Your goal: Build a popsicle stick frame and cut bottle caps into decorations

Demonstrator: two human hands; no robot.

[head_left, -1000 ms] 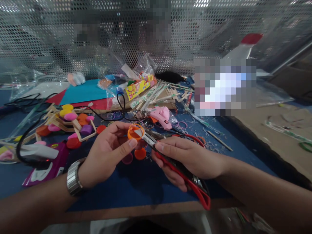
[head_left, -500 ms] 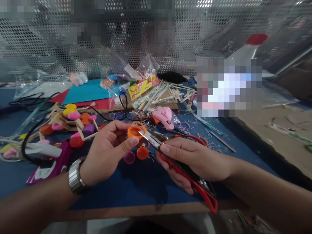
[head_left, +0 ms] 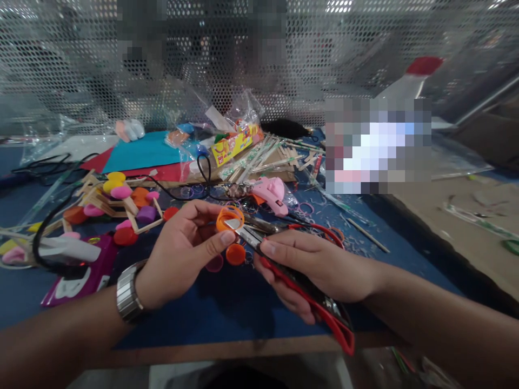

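Note:
My left hand (head_left: 184,254) pinches an orange plastic bottle cap (head_left: 222,222) between thumb and fingers, its open side tilted toward me. A thin orange ring shows along the cap's upper edge. My right hand (head_left: 308,265) is wrapped around a red-and-black utility knife (head_left: 334,324), its silver blade (head_left: 245,234) extended. The blade tip lies at the cap's opening, close to my left thumb; whether it cuts into the plastic I cannot tell. Below the hands, another orange cap (head_left: 235,254) and a purple cap (head_left: 214,263) rest on the blue table (head_left: 227,319).
Wooden sticks with colourful caps (head_left: 121,202) stand at the left, by a purple device (head_left: 87,270) with a black cable. A red-handled tool (head_left: 314,227) lies behind my right hand. Farther back are a pink tape dispenser (head_left: 273,193), a yellow box (head_left: 232,147) and plastic scraps. Cardboard (head_left: 446,227) lies right.
The left hand and cap have shifted slightly right, while the knife has moved slightly left. The blade tip now reaches farther across the cap's opening.

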